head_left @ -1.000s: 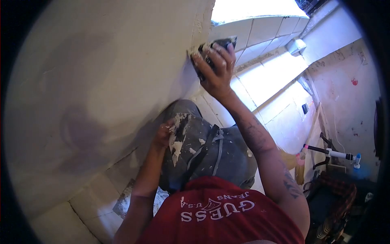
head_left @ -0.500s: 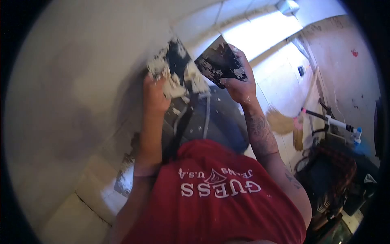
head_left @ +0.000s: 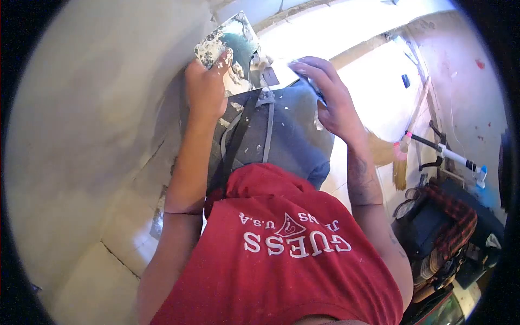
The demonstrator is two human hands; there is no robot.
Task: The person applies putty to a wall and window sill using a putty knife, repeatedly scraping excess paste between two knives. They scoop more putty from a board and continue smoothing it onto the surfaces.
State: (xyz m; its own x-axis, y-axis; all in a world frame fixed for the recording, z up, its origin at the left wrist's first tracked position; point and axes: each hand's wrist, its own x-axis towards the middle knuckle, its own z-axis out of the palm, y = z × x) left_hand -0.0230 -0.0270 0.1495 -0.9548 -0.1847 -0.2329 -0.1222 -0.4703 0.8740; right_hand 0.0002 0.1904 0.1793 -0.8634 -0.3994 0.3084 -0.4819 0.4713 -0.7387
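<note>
My left hand (head_left: 208, 81) grips a flat square plate (head_left: 245, 43) by its near left corner, thumb on the top face. Lumps of white, putty-like paste cover much of the plate, with a dark green surface showing between them. Paste also sticks to my thumb. To the right, my right hand (head_left: 336, 105) is closed around a thin dark putty spreader (head_left: 310, 85), now seen nearly edge-on. White smears mark its fingers. A small gap separates the spreader from the plate. Both are held out in front of my body, above grey shorts (head_left: 292, 122) flecked with paste.
A pale wall (head_left: 97, 124) rises close on my left. On the right, a straw broom (head_left: 382, 149) leans near a black-and-white pole (head_left: 441, 151). Dark clothing and a plaid cloth (head_left: 457, 211) lie piled below them. Light tiles (head_left: 116, 265) cover the floor.
The right hand has turned the spreader from face-on to nearly edge-on and lowered it slightly. My left hand's plate has tilted and moved up a little. The view has shifted slightly.
</note>
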